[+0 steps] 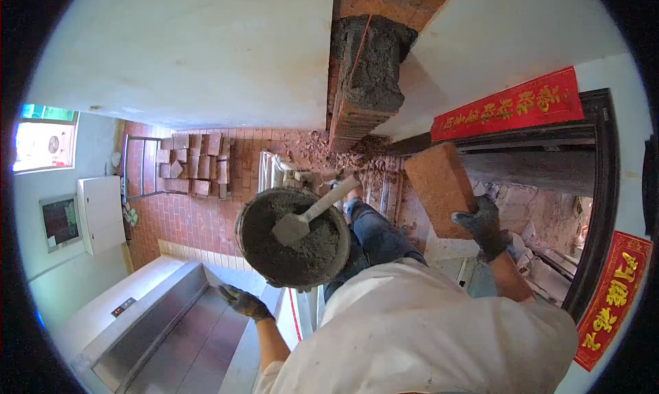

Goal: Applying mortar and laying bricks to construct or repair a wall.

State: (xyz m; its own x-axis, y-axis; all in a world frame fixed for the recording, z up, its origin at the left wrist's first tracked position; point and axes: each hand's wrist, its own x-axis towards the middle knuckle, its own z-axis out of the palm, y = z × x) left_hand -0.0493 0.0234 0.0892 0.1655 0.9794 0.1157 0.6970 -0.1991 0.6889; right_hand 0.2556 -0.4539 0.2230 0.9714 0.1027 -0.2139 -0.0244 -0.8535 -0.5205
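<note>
On my left, my left hand (241,302) in its dark glove hangs low, near the edge of a grey metal ledge (147,318). Its fingers look loosely curled, and they hold nothing that I can see. I cannot tell if they touch the ledge.

In the middle sits a round bucket (294,237) full of grey wet mortar. A trowel (310,215) lies in it, blade down in the mortar, handle pointing up and to the right. The bucket is just in front of my knee in blue jeans. My left hand is below it and a bit to the left, close but not touching.

Up above the bucket is the brick wall (364,78) with a thick layer of dark mortar on its top end. It runs away from me, long and thin.

On the right, my right hand (482,224), also gloved, grips a red brick (441,188). My fingers are clamped on the brick's lower right end. The brick's long side tilts up and to the left, so its free end points toward the wall. The mortar top of the wall lies up and to the left of the brick, with open space between them. My right hand is much nearer the wall than my left.

Farther right is a dark door frame (604,188) with red paper strips (508,106) and gold marks on them.
</note>
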